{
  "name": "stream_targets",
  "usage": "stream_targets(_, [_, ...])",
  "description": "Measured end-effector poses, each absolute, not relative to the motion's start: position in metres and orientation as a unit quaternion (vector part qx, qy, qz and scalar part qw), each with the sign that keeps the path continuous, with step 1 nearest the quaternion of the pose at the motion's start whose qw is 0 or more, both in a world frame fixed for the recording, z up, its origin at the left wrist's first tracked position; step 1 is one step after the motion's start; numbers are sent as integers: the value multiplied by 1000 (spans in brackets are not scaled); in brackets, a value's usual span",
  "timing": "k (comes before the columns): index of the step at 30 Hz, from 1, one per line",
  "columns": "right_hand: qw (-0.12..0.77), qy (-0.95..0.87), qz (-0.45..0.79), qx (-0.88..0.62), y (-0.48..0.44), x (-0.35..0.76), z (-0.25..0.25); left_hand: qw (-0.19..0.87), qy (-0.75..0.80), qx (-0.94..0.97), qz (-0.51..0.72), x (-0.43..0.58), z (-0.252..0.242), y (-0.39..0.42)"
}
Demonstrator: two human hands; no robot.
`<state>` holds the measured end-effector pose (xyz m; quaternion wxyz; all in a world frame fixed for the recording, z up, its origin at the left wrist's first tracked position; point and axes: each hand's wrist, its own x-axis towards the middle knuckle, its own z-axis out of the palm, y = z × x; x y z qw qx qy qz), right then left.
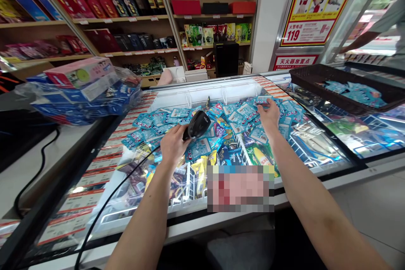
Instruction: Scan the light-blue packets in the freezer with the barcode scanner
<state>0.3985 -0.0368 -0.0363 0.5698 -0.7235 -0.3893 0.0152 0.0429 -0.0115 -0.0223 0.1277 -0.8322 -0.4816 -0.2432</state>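
Note:
My left hand (173,142) is closed round the handle of a black handheld barcode scanner (199,124), whose head tilts over the freezer's glass top. A black cable (122,185) trails from it toward the lower left. Farther right, my right hand (269,116) has its fingers closed on the near end of a small blue packet (262,101) at the back of the pile. Many similar blue packets (201,148) lie spread and overlapping on the glass, to both sides of my hands. Through the glass, wrapped ice creams (201,171) show in white wire baskets.
On the left stands a plastic-wrapped stack of boxes (79,88). A dark brown tray (348,103) with more blue packets rests at the right. Shelves of goods (126,19) line the back, and a person's arm (363,41) shows at far right.

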Motion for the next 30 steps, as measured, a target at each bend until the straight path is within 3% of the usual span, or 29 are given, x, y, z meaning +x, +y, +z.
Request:
stream_targets(7, [482,-384,-37,-786,-44,399,-30,140,-494,-822,-246,39,-21,-10])
stream_targets(15, [490,-392,-70,-775,-48,391,-24,140,-526,-796,-266,33,-19,-7])
stream_targets(21, [453,-592,-70,-663,-43,355,-30,149,-553,-767,-289,27,-19,-5])
stream_targets(30, [313,-834,69,-450,-55,293,-29,143,-614,-722,-286,18,-15,-5])
